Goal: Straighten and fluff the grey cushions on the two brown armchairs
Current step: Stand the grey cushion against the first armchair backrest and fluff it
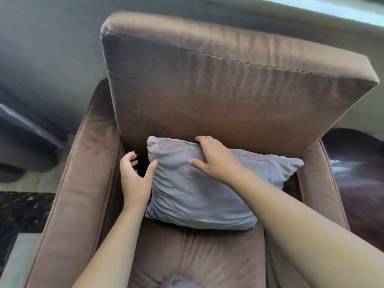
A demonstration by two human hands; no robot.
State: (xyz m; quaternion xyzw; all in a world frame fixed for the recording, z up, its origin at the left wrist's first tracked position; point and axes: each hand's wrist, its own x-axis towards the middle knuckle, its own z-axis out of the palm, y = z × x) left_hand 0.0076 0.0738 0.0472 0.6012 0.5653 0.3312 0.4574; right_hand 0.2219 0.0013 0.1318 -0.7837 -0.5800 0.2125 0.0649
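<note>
A wrinkled grey cushion (199,196) leans against the back of a brown armchair (218,96), standing on the seat. My right hand (216,161) lies over the cushion's top edge, its fingers curled round that edge and the thumb on the front face. My left hand (135,175) is at the cushion's left side; its thumb touches the fabric, and its loosely bent fingers sit in the gap beside the armrest, holding nothing.
The chair's left armrest (83,173) and right armrest (315,179) close in the seat on both sides. A grey tuft (176,281) shows on the seat front. Dark marble floor (20,210) lies to the left, a dark glossy surface (357,173) to the right.
</note>
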